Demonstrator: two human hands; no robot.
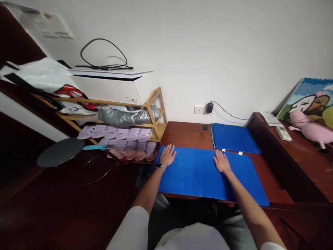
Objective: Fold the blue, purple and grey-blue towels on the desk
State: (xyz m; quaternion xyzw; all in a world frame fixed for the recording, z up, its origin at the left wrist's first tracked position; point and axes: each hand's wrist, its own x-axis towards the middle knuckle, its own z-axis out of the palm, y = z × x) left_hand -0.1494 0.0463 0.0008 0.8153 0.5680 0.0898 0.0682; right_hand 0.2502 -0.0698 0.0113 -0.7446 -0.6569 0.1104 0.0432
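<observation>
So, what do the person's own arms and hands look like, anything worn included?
The left hand and right hand are both ungloved. At the left wrist is a watch with a dark face and a pale band; none shows at the right. The sleeves are short and whitish, with no markings that I can make out.

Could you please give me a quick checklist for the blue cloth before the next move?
1. Left hand open, palm down on the blue cloth: ok.
2. Right hand open, palm down on it too: ok.
3. Blue cloth spread out, without large folds: ok.
4. Remote control off the blue cloth: ok.
5. Charger away from both hands: ok, on the wall.
6. Nothing under the blue cloth: cannot tell, hidden.
</observation>
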